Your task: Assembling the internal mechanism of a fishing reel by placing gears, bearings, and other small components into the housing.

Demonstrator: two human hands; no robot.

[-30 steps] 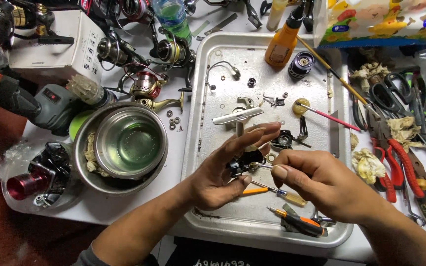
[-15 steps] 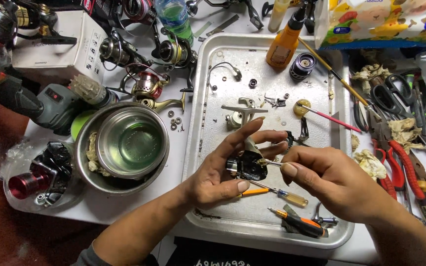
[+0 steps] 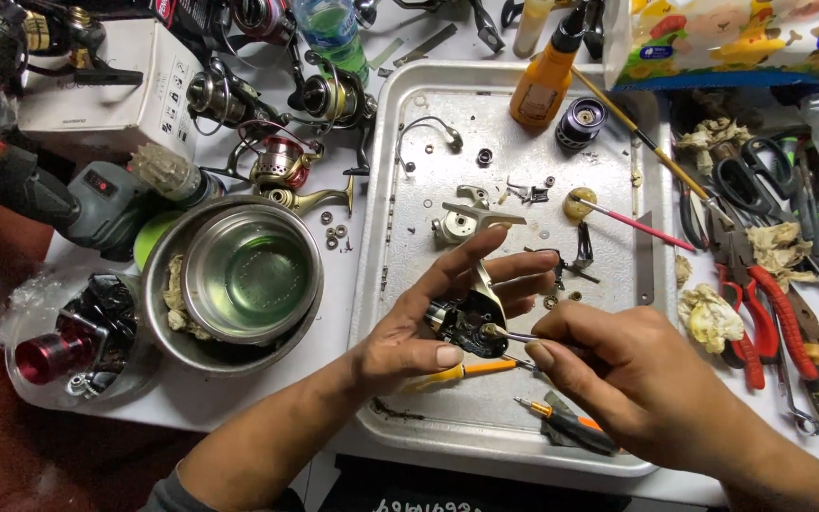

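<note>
Head view, over metal tray (image 3: 409, 284). L hand (image 3: 428, 327) cups a dark reel body (image 3: 464, 320) above tray centre: thumb pressed under it, fingers spread and stretched toward upper right. R hand (image 3: 632, 384) closed in a pinch on a thin metal tool (image 3: 516, 336), tip touching the reel body's right side. Under the hands, on tray: orange-handled screwdriver (image 3: 466, 371) and a second, darker one (image 3: 561, 422). Loose small parts (image 3: 471, 216) lie further up the tray, w/ orange oil bottle (image 3: 544, 81) at top edge. Steel bowl (image 3: 250, 275) sits left of tray; red-handled pliers (image 3: 768, 318) to the right.
</note>
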